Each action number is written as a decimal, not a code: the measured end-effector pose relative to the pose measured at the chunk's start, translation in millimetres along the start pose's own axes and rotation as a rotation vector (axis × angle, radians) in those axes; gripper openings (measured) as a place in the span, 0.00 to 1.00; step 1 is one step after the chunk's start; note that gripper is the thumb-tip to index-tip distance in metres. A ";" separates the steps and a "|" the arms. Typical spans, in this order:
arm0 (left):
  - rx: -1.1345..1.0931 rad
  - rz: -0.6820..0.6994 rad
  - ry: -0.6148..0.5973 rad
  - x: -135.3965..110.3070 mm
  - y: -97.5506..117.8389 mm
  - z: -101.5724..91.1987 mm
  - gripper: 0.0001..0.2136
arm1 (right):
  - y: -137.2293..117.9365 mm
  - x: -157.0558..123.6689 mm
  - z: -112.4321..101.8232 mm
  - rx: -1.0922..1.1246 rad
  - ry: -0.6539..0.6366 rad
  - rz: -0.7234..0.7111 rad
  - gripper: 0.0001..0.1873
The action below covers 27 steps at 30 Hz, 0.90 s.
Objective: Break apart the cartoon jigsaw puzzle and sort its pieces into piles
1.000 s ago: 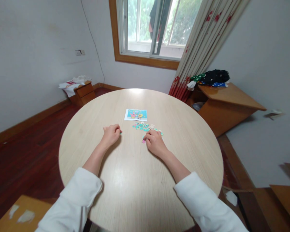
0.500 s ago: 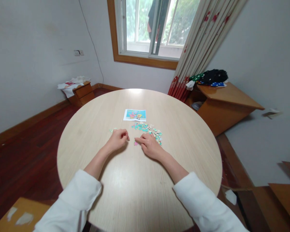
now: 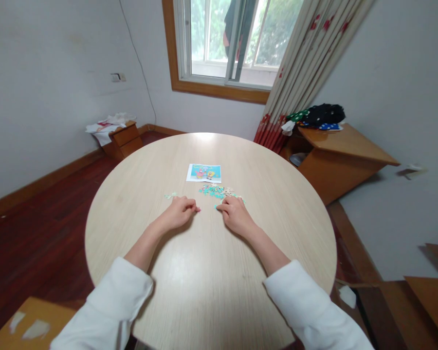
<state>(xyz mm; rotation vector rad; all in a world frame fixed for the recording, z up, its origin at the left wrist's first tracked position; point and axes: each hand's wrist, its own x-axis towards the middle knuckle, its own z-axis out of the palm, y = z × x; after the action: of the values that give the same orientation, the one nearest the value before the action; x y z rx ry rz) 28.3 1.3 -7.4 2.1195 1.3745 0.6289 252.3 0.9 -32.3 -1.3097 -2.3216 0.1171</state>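
My left hand (image 3: 180, 212) rests on the table with fingers curled, pinching a small pink jigsaw piece (image 3: 199, 210) at the fingertips. To the right, my right hand (image 3: 236, 214) is bent over with its fingertips at a teal jigsaw piece (image 3: 215, 207), apparently gripping it. A heap of jigsaw pieces (image 3: 213, 191), mostly teal with some pale backs, lies just beyond my right hand, which hides part of it. A few light green pieces (image 3: 171, 195) lie behind my left hand. Farther back is a printed picture sheet (image 3: 204, 173) with two cartoon figures.
All this lies on a round, pale wood table (image 3: 204, 272). A tilted wooden cabinet (image 3: 345, 160) with clothes on top stands at the right, near a curtain (image 3: 292, 73). A small wooden stand (image 3: 126, 141) is at the back left.
My right hand has moved slightly right and is now at a teal piece. The pink piece that lay by its fingers is now at my left fingertips.
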 end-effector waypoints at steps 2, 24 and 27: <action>0.084 -0.037 0.059 2.4 -7.2 -4.6 0.11 | -1.7 -0.2 0.8 0.002 -0.004 -0.007 0.16; 0.168 0.026 -0.031 1.0 -0.5 -1.5 0.11 | -6.5 -0.2 1.8 -0.125 0.006 0.194 0.19; 0.265 -0.050 0.043 3.1 -6.8 -5.4 0.11 | -7.2 -0.6 1.9 -0.137 0.000 0.197 0.18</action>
<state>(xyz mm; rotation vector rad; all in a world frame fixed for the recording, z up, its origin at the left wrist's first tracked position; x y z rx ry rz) 21.4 7.4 -7.5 2.2779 1.6058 0.4971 246.0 -3.2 -32.0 -1.6053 -2.2286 0.0210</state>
